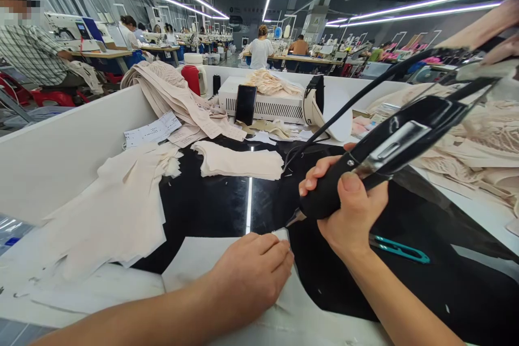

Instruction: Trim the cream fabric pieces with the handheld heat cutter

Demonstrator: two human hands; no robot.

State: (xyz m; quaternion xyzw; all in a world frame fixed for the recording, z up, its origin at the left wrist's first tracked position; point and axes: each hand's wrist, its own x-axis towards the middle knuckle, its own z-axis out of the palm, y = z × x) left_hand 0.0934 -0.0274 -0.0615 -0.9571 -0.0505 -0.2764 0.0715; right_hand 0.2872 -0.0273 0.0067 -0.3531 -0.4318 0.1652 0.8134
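Observation:
My right hand (pixel 357 205) is wrapped round a black corded hand tool (pixel 389 140) with a metal slide on its upper side and a narrow metal tip. The tip points down and left, close to the corner of a white fabric piece (pixel 194 259). On that corner lies my left hand (pixel 253 273), fingers bunched and pinching the fabric, just left of the tip. Part of the fabric is hidden under this hand and forearm. Teal thread snips (pixel 405 250) lie on the black tabletop (pixel 203 208), right of my right wrist.
Stacked cream fabric pieces (pixel 121 200) lie at left, and a folded cream bundle (pixel 239 160) is ahead. A phone (pixel 245 104) leans on a white vented box (pixel 279 108). More fabric (pixel 474 140) is heaped at right. A white side panel (pixel 77 157) bounds the left. People sit at machines beyond.

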